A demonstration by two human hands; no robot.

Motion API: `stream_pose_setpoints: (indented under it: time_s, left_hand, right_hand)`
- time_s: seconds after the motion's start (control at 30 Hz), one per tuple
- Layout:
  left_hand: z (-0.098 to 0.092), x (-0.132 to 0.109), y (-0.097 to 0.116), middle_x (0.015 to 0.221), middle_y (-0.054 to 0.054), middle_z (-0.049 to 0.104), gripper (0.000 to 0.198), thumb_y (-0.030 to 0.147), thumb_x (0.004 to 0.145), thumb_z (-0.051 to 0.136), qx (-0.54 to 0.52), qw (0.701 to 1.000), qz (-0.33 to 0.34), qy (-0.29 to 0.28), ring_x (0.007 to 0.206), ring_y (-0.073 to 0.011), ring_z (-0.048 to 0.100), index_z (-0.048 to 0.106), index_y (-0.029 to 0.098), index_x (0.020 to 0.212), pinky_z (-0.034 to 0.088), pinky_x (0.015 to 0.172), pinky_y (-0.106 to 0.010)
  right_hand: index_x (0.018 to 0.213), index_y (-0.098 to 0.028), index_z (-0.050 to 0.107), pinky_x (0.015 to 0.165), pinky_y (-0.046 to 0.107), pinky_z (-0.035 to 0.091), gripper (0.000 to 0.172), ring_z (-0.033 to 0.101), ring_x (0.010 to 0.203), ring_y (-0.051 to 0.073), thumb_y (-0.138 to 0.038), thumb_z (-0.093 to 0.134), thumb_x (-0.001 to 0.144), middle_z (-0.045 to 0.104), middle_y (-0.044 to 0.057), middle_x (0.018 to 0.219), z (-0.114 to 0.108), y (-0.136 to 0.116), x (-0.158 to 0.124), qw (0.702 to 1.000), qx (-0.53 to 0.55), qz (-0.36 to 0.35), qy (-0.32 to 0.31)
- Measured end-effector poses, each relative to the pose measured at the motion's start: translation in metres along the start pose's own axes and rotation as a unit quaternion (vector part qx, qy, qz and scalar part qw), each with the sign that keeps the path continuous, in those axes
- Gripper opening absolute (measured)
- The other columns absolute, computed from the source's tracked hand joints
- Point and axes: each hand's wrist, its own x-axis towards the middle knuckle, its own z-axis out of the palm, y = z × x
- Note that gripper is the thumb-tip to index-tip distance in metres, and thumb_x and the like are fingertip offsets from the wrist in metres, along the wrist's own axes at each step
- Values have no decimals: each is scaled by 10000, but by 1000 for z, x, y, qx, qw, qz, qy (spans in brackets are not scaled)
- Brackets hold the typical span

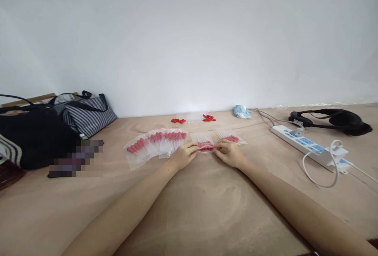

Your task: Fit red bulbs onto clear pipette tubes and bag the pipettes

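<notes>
Both hands pinch the near edge of a clear plastic bag [202,136], which holds several droppers with red rubber bulbs and thin clear tubes. My left hand [183,155] grips the left corner, fingers pressed together. At the right corner, my right hand [229,153] pinches the same edge, which bows slightly towards me. To the left, several similar filled bags [144,151] lie overlapped in a fan. Another filled bag [233,137] lies just beyond my right hand, partly covered by it.
Near the wall lie loose red bulbs [178,120], clear tubes [193,117] and more red bulbs [209,118]. A blue-white packet [242,111] sits behind. On the right are a power strip [307,146] with cables and a black headset-like object [333,120]. Left stands a striped bag [87,116].
</notes>
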Motion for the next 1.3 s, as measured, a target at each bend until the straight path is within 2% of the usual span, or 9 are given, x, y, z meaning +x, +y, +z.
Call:
stream_pose_setpoints:
  time_s: [0.13, 0.23, 0.43, 0.63, 0.77, 1.07, 1.2, 1.3]
  left_hand:
    - [1, -1, -9, 957, -68, 614, 187, 146, 839, 419, 11, 1000, 19, -3, 873, -151, 592, 604, 154, 859, 482, 790, -279]
    - [-1, -1, -13, 921, -59, 628, 209, 138, 844, 410, 1, 999, 35, -17, 842, -135, 600, 612, 156, 797, 486, 762, -252]
    - [-3, 1, -16, 868, -42, 633, 202, 143, 845, 415, -21, 999, 40, -20, 802, -117, 602, 592, 158, 750, 483, 718, -221]
    - [-4, 0, -14, 875, -52, 634, 206, 174, 858, 387, 14, 998, 61, -25, 804, -125, 603, 575, 159, 775, 484, 715, -224]
    - [-5, -3, -14, 867, -63, 640, 260, 185, 881, 334, 66, 994, 83, -33, 754, -130, 616, 577, 150, 796, 498, 662, -227]
    - [-5, -5, -15, 881, -62, 661, 279, 171, 891, 328, 139, 982, 130, -4, 732, -130, 637, 601, 149, 838, 531, 619, -230]
    - [-5, -7, -17, 948, -58, 659, 260, 179, 896, 339, 126, 982, 138, 29, 835, -139, 633, 596, 168, 925, 543, 692, -247]
    - [-5, -9, -19, 976, -61, 653, 265, 183, 899, 333, 108, 985, 131, 34, 878, -133, 623, 589, 171, 966, 537, 751, -255]
  right_hand:
    - [963, -183, 614, 648, 279, 465, 273, 568, 667, 133, -133, 514, 714, 599, 50, 826, 1, 2, 0, 1000, -13, -4, -14]
    - [981, -182, 614, 656, 270, 453, 296, 563, 711, 134, -107, 463, 739, 594, 61, 878, 3, 7, 1, 998, -43, -29, -35]
    - [841, -199, 648, 674, 314, 341, 185, 522, 745, 168, -196, 466, 806, 618, 51, 780, -1, 14, 5, 972, -207, -104, -45]
    - [713, -173, 620, 699, 325, 269, 233, 473, 662, 144, -138, 421, 831, 585, 39, 640, -2, 9, 8, 940, -287, -181, -36]
    - [674, -165, 600, 699, 323, 263, 276, 446, 634, 139, -115, 382, 836, 551, 34, 606, -5, 7, 7, 933, -289, -214, -26]
    - [657, -162, 576, 733, 339, 263, 250, 461, 661, 147, -133, 385, 817, 543, 36, 612, -10, 2, 3, 937, -279, -212, -6]
    - [704, -166, 590, 743, 339, 272, 244, 493, 700, 151, -159, 384, 833, 567, 38, 633, -14, 3, 1, 947, -261, -189, -2]
    - [731, -174, 600, 740, 332, 281, 239, 499, 720, 150, -182, 389, 844, 583, 40, 668, -14, 3, 0, 950, -251, -185, 0]
